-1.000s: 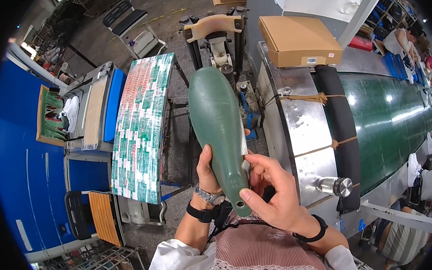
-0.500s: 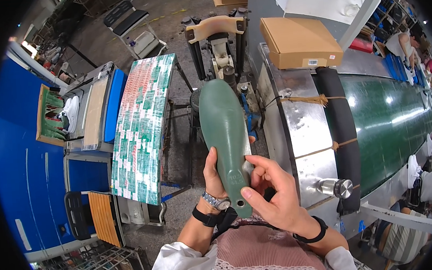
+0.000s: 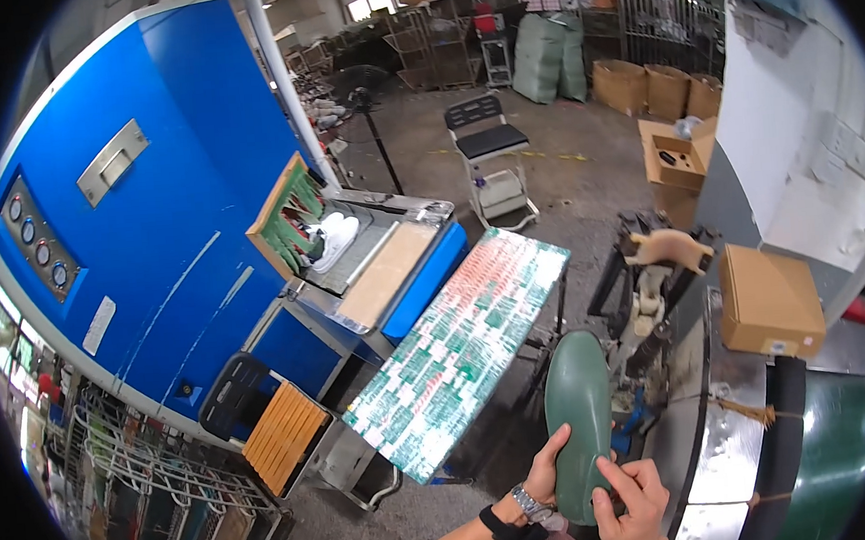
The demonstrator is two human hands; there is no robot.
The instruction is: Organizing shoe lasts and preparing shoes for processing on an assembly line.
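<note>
A green plastic shoe last (image 3: 577,400) is held up in front of me, its rounded toe end pointing away. My left hand (image 3: 543,475) grips its left side, with the thumb lying along the near surface. At the right edge of the lower part, my right hand (image 3: 634,505) has its thumb and bent fingers closed on the last. The lower tip of the last is partly hidden by the hands. Just beyond it stands a dark machine with a curved tan pad (image 3: 670,250).
Left of the last is a table with a green, white and red patterned top (image 3: 459,358). White shoes (image 3: 335,239) rest on the blue machine's ledge. A slatted chair (image 3: 284,439) stands nearer. On the right, a cardboard box (image 3: 770,296) sits on a metal bench beside a green conveyor (image 3: 836,442).
My view has swung left and up, bringing more of the blue machine in. The last now sits lower right in view, still in both hands. My right fingers have drawn in against its edge.
</note>
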